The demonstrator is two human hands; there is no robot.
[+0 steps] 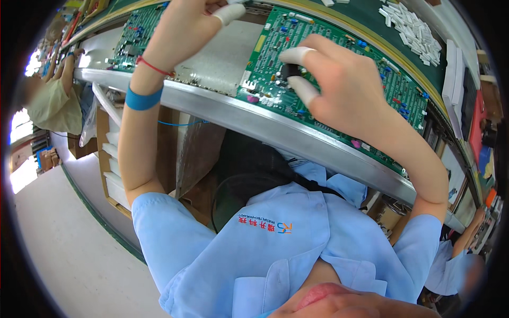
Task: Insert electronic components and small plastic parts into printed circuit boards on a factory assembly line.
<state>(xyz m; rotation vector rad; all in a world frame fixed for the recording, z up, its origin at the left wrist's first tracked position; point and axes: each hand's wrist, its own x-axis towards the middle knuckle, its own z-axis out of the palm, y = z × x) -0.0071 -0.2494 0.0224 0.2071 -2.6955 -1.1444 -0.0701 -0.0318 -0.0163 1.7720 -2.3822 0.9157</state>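
My right hand (344, 79) is over a green circuit board (265, 58) packed with small parts. Its thumb and forefinger, both in white finger cots, pinch a small black rounded component (290, 71) at the board's surface; whether the component is seated there I cannot tell. My left hand (196, 18) is at the top edge of the picture, partly cut off, beyond the metal rail. Its thumb wears a white finger cot (231, 14) and presses toward the other fingers. A small dark bit shows at the thumb tip, too little to name.
Another green circuit board (139, 37) lies to the left on the line. A metal rail (222, 103) runs along the near edge. White small blocks (411, 32) are heaped at the far right. Co-workers (58, 100) sit at left and right. A cardboard box (114, 169) stands below.
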